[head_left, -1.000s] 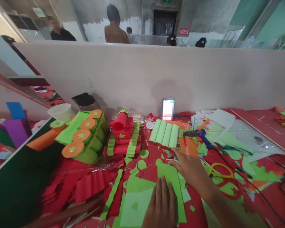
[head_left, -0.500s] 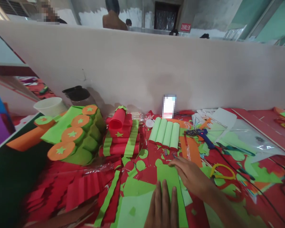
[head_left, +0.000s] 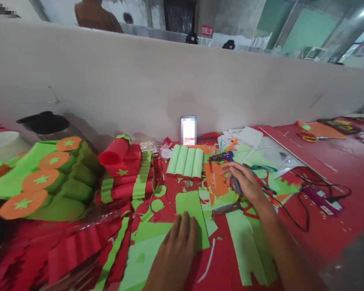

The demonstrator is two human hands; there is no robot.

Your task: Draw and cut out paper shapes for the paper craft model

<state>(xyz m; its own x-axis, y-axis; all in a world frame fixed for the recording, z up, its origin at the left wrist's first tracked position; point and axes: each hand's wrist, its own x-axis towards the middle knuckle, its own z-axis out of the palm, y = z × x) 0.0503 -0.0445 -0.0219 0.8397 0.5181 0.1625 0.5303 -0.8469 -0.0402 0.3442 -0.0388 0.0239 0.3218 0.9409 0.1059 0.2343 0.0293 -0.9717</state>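
My left hand [head_left: 180, 240] lies flat, its fingers extended over a bright green craft sheet [head_left: 194, 210] on the red table. My right hand [head_left: 244, 178] has its fingers curled round the handle of a blue hot glue gun [head_left: 223, 157], whose nozzle points left. The lower handle shows beneath the fingers. Below that hand lies a grey metal blade [head_left: 227, 208], partly hidden by the wrist. Just behind the left hand stand four pale green rolls [head_left: 185, 161] side by side, with red ends.
To the left sit a red rolled-paper model [head_left: 119, 169] with green strips and a green stack with orange discs [head_left: 38, 182]. A lit phone [head_left: 188, 131] leans on the white partition [head_left: 139, 81]. Green scraps, a purple power strip [head_left: 323, 201] and its black cable lie rightward.
The view has turned right. My right hand has left the green sheet and reached the glue gun handle. My left hand stays on the sheet.
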